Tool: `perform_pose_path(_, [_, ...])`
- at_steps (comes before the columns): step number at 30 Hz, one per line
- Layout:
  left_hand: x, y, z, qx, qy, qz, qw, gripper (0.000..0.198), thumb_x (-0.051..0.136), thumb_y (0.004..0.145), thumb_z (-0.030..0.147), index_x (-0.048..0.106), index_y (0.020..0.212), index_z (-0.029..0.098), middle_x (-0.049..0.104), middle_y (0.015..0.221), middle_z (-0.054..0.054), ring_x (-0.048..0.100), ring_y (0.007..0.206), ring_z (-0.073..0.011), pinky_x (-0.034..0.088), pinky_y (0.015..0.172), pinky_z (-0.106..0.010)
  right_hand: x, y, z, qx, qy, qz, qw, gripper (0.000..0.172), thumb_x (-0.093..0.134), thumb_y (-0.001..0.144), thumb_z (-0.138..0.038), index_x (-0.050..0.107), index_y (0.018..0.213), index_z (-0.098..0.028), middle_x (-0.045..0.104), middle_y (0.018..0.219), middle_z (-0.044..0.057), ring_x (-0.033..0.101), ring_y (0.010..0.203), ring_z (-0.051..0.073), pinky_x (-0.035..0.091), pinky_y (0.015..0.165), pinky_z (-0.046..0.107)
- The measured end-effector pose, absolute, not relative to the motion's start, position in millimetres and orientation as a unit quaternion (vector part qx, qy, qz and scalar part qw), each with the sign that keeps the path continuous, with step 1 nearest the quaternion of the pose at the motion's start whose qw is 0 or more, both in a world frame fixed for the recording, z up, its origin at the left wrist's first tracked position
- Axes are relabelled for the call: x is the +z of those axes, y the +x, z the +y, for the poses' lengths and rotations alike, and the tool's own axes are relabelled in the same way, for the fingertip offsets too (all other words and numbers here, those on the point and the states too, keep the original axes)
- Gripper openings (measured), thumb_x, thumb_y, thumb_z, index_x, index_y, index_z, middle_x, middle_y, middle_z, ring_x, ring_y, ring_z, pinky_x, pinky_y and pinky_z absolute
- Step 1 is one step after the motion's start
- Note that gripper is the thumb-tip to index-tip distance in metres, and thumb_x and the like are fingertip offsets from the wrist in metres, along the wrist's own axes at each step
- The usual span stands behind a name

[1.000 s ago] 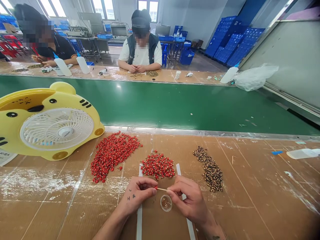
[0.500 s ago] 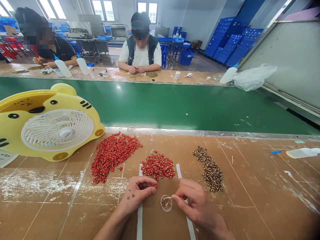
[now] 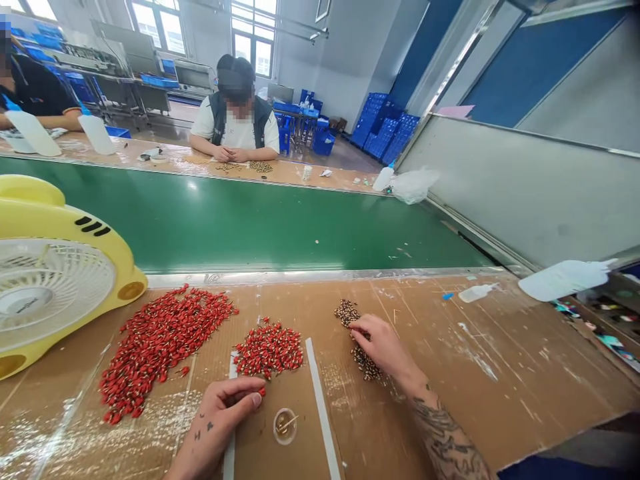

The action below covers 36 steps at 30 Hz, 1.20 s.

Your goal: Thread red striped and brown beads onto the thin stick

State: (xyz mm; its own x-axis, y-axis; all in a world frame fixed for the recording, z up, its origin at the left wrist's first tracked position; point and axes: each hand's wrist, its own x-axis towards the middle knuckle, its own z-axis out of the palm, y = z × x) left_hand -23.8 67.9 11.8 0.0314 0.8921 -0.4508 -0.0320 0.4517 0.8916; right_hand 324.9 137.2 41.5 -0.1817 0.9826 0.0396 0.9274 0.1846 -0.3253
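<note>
Between the thumb and forefinger of my left hand point(image 3: 223, 417) is a small red piece point(image 3: 262, 392), mostly covered by the fingertips. My right hand point(image 3: 376, 341) reaches over the pile of small black-and-gold pieces point(image 3: 369, 367), thumb and forefinger closed together; whatever they pinch is too small to make out. Near my left hand stands a small clear cup point(image 3: 275, 433) with a thin wooden stick point(image 3: 290, 424) resting in it. Just beyond, a small heap of red pieces with pale tips point(image 3: 270, 350) lies between two white strips point(image 3: 320, 400).
A larger heap of red pieces point(image 3: 165, 340) lies at left beside a yellow fan point(image 3: 107, 267). Past the cardboard-covered table runs a green belt point(image 3: 250, 227). Glue bottles point(image 3: 475, 292) lie at right. A co-worker point(image 3: 235, 127) sits across, hands together.
My right hand has let go of the wooden stick, now left in the cup, and moved right to the black-and-gold pile. My left hand still holds the red piece. The view has turned right.
</note>
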Motion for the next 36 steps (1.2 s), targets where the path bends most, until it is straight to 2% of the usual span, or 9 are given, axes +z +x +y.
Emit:
perform_pose_path(6, [4,-24,64,0.399,0.346,0.581,0.62,0.035,0.085,0.06,0.043,0.083,0.085,0.019,0.08,0.084,-0.006,0.069,0.078,-0.0256,0.053,0.07,-0.031,44,316,160,0.094,-0.595,-0.797,0.049,0.018,0.058,0.09,-0.011,0.075,0.094,-0.017,0.07,0.095,0.009,0.062,0.098,0.025,0.047,0.088,0.033])
perform_pose_path(13, [-1,-25,65,0.396,0.358,0.569,0.626,0.035,0.084,0.064,0.042,0.082,0.087,0.017,0.077,0.077,-0.005,0.066,0.073,-0.0221,0.05,0.068,-0.028,44,306,173,0.085,-0.586,-0.806,-0.016,0.021,0.057,0.085,-0.005,0.072,0.075,-0.016,0.071,0.084,0.01,0.064,0.087,0.024,0.045,0.079,0.03])
perform_pose_path(21, [4,-24,66,0.399,0.364,0.549,0.638,0.032,0.085,0.064,0.042,0.082,0.086,0.019,0.076,0.073,-0.003,0.066,0.072,-0.0214,0.05,0.069,-0.028,44,310,166,0.092,-0.582,-0.808,-0.004,0.021,0.056,0.083,-0.005,0.072,0.08,-0.018,0.07,0.083,0.006,0.064,0.083,0.021,0.045,0.075,0.028])
perform_pose_path(27, [5,-23,68,0.393,0.377,0.549,0.634,0.032,0.084,0.063,0.043,0.082,0.085,0.019,0.076,0.072,-0.004,0.065,0.07,-0.0212,0.05,0.067,-0.027,46,311,168,0.093,-0.546,-0.832,0.017,0.021,0.054,0.089,-0.007,0.072,0.087,-0.017,0.068,0.092,0.008,0.06,0.094,0.023,0.046,0.084,0.032])
perform_pose_path(36, [0,-25,66,0.399,0.369,0.537,0.645,0.03,0.083,0.066,0.041,0.083,0.087,0.019,0.076,0.073,-0.004,0.065,0.072,-0.021,0.05,0.07,-0.028,41,302,177,0.109,-0.516,-0.849,-0.013,0.023,0.053,0.086,-0.003,0.073,0.082,-0.015,0.069,0.087,0.01,0.062,0.088,0.023,0.045,0.082,0.032])
